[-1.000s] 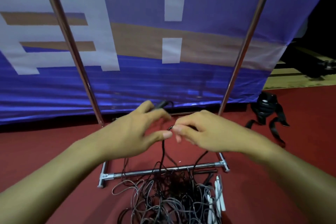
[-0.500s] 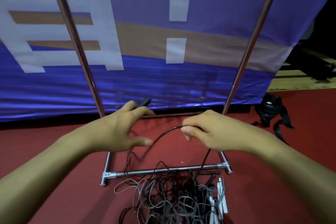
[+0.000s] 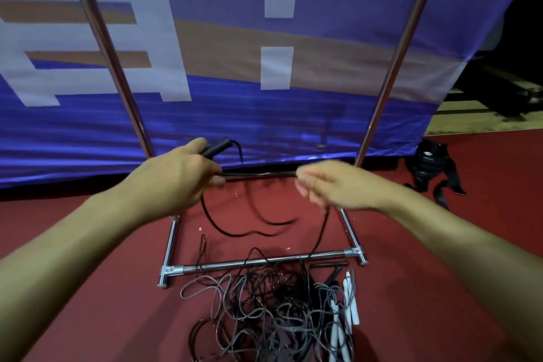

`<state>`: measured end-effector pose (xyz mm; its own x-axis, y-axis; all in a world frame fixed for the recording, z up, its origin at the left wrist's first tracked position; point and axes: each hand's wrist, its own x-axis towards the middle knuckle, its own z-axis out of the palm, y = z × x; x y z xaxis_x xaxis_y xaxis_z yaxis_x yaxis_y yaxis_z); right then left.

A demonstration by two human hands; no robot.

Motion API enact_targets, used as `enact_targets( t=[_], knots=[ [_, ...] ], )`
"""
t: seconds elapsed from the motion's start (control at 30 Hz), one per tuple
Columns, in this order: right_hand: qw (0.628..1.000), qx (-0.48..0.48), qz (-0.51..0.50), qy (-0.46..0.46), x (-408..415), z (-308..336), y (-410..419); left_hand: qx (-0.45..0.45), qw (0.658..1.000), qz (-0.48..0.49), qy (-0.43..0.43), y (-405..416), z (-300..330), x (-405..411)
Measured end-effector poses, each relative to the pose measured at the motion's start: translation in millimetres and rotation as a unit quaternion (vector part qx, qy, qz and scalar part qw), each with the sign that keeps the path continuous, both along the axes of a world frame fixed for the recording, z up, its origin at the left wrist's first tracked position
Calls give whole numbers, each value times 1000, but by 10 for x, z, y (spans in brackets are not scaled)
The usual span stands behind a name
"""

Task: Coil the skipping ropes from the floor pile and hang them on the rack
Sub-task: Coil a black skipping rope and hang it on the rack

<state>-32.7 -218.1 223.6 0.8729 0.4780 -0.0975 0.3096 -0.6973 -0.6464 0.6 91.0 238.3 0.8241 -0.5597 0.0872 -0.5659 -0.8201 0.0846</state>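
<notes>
My left hand [image 3: 179,182] grips the black handle [image 3: 216,149] of a black skipping rope [image 3: 235,232]. The cord runs taut to my right hand [image 3: 332,185], which pinches it, and from there drops down to the pile. A loose loop of the same rope hangs below my hands. The tangled pile of black and grey ropes [image 3: 264,311] lies on the red floor in front of the rack's base bar [image 3: 264,261]. White handles [image 3: 348,300] lie at the pile's right side. The metal rack's two uprights [image 3: 111,47] rise on either side; its top bar is out of view.
A blue, white and tan banner [image 3: 235,67] hangs behind the rack. A black bag with straps [image 3: 432,167] lies on the red floor [image 3: 426,273] at the right. Dark equipment [image 3: 505,91] stands on a wooden floor at the far right.
My hands have moved apart and a little upward, drawing a length of cord taut between them. The loop under my hands has grown longer and swings.
</notes>
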Motion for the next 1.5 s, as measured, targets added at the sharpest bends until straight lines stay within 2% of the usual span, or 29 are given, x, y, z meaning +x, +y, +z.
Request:
enact_targets(
  t=[0.1, 0.17, 0.23, 0.33, 0.43, 0.5, 0.57, 0.67, 0.77, 0.87, 0.97, 1.03, 1.1, 1.2, 1.37, 1.43, 1.5],
  knots=[
    [993, 37, -14, -112, -102, 348, 108, -103, 990, -35, 89, -24, 41, -64],
    [991, 12, 4, -131, -221, 443, 234, -165, 977, -72, 117, -168, 87, -178],
    [993, -11, 25, -111, -306, 375, 359, -193, 971, -103, 95, -354, 92, -274],
    [996, -28, 25, -75, -280, 266, 380, -146, 979, -129, 66, -434, 59, -258],
    [999, -42, 21, -18, -158, 191, 164, -92, 979, -144, 108, -266, 0, -168],
    [992, -92, 59, 58, -83, 95, -14, -63, 986, -122, 92, -113, -42, -70],
    [988, -115, 69, 82, -21, 19, -159, -41, 993, -92, 58, 17, -72, 29],
    [998, -47, 17, 23, -31, 108, -192, -44, 994, -77, 61, 49, -111, 62],
    [995, -22, 30, -90, -141, 277, 38, -97, 984, -67, 137, -157, -53, -103],
    [990, 4, 21, -139, -279, 343, 278, -139, 969, -126, 159, -439, 6, -278],
    [997, 2, 11, -76, -234, 296, 220, -130, 975, -156, 88, -451, 26, -247],
    [997, -70, 23, 30, -140, 209, 43, -101, 987, -121, 33, -274, 51, -117],
    [989, -120, 42, 75, -55, 94, -131, -79, 994, -69, 15, -79, 50, 8],
    [995, -84, 33, 32, -29, 40, -213, -73, 995, -37, 50, 48, -23, 53],
    [986, -39, 37, -158, -244, 367, 231, -126, 977, -130, 117, -336, 21, -254],
    [987, -12, 25, -157, -280, 404, 312, -152, 970, -156, 108, -469, 34, -305],
    [995, -46, 20, -89, -241, 340, 231, -143, 974, -164, 68, -432, 49, -263]
  ],
)
